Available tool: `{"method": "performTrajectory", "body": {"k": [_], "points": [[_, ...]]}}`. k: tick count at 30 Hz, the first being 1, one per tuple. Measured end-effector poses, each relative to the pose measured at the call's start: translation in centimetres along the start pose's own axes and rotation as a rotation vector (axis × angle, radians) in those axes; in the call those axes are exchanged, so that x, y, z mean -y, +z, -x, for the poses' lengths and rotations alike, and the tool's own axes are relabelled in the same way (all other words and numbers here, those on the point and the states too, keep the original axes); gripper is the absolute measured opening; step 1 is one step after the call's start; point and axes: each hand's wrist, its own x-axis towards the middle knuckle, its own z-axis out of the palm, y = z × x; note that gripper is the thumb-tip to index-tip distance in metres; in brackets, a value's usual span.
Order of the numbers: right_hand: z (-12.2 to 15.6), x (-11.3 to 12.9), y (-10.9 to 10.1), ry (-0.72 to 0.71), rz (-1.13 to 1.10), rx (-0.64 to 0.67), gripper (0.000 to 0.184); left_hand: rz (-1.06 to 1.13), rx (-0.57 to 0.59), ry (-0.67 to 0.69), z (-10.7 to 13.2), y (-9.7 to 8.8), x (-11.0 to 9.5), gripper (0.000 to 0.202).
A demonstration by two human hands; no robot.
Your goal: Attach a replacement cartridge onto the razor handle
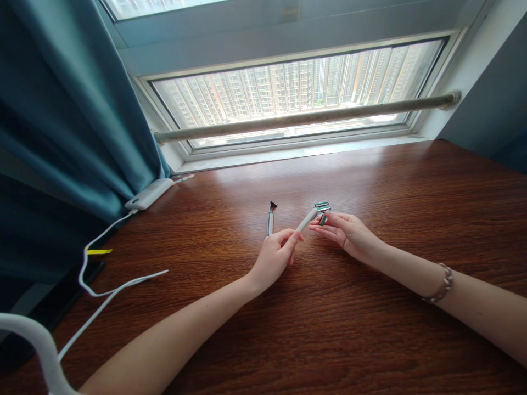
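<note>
My left hand [281, 248] is closed round a slim white brush [307, 219], which slants up and to the right. The brush's short bristles are at its far end, close to my right fingers. In the fingertips of my right hand [348, 233] is a small green-and-black razor cartridge [323, 219], right beside the brush head. Just beyond it are more razor cartridges [321, 204]; whether they lie on the table or touch my fingers I cannot tell. A razor [270, 219] with a pale handle and dark head lies on the table left of the brush, its lower end hidden behind my left hand.
The brown wooden table [230, 197] runs back to a window with a horizontal rail [304, 118]. A white box-shaped device [150, 193] sits by the blue curtain [82, 109], with a white cable [111, 293] trailing forward. A white curved object [41, 340] stands front left.
</note>
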Motion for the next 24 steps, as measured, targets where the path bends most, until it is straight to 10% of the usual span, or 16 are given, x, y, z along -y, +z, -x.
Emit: {"method": "performTrajectory", "body": {"k": [24], "points": [[0.8,0.8,0.8,-0.092,-0.124,0.205,0.021,-0.062,0.025,0.017,-0.1,0.0,0.1,0.038]]}}
